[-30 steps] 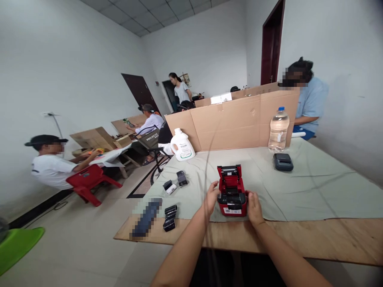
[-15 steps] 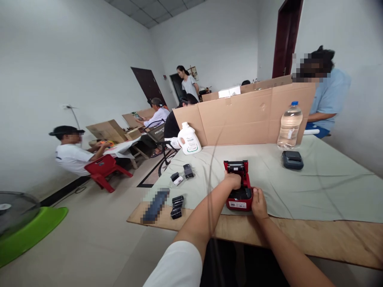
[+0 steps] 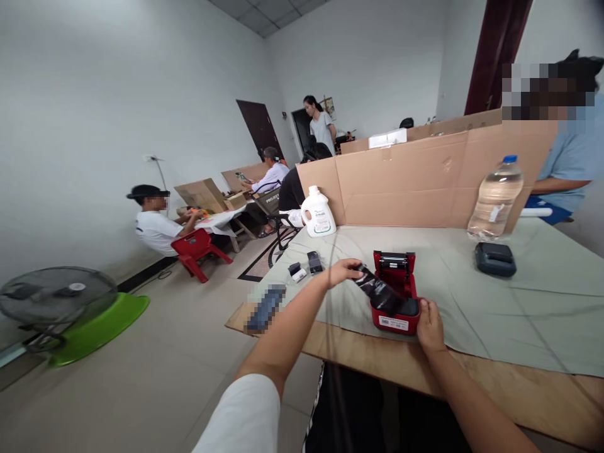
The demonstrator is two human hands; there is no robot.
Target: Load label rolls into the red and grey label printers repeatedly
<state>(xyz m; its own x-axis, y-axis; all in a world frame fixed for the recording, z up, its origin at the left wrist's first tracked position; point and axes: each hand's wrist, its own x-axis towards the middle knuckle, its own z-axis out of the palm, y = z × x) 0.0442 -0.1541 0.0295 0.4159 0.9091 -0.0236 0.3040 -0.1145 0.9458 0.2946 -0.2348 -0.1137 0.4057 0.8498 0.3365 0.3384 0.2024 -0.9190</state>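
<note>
A red and black label printer (image 3: 394, 322) stands on the cloth near the table's front edge, its lid raised. My left hand (image 3: 343, 273) pinches one end of a glossy black ribbon strip (image 3: 377, 290), which slants down into the printer's opening. My right hand (image 3: 430, 324) is pressed around the printer's right side, thumb at the top edge. Two small dark pieces, one partly white (image 3: 297, 272) and one black (image 3: 314, 262), lie beyond my left forearm. A blurred dark flat object (image 3: 267, 307) lies at the table's left edge.
A white jug (image 3: 318, 212) stands by a cardboard partition (image 3: 406, 189) at the table's back. To the right are a large clear bottle (image 3: 495, 198) and a dark grey device (image 3: 495, 259). Other people sit or stand beyond. A fan (image 3: 59, 299) is at floor left.
My left hand has come out of the printer and moved left and up, with the black strip now stretched from it. My right hand stays at the printer's side. The view has shifted left.
</note>
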